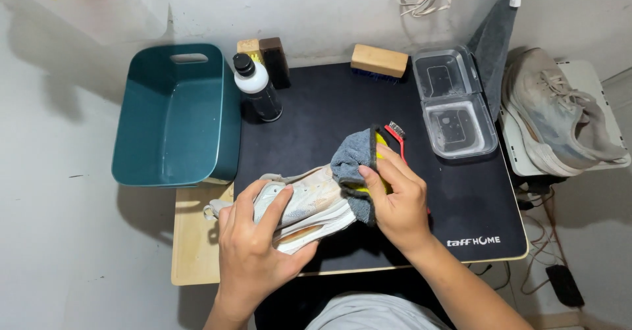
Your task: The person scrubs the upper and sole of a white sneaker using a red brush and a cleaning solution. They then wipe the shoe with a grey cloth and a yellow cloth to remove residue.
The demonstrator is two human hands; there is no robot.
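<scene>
- Grey microfibre cloth [352,165], with a yellow patch showing inside its fold, is gripped by the right hand [395,202] and pressed against the toe end of a pale sneaker [303,205].
- Left hand [253,248] is closed around the sneaker's heel and midsection, fingers over the upper, thumb under the sole; the shoe is held just above the front edge of the tabletop [191,251].
- Both hands are occupied; neither is spread wide.
- Black mat [454,198] covers most of the tabletop.
- Red-handled small brush [397,134] lies on the mat just behind the right hand, partly hidden by it.
- Clear plastic hinged box [454,103] lies open at the mat's right rear.
- Wooden-backed brush [378,61] rests at the rear edge; a second brush [266,57], part pale and part dark brown, stands near the black bottle [259,88] with a white upper part and a black cap.
- Teal plastic basin [174,116] sits to the left, overhanging the tabletop.
- Second worn sneaker [559,109] rests on a white surface to the right, well apart from the hands.
- Dark grey towel [494,37] hangs against the wall.
</scene>
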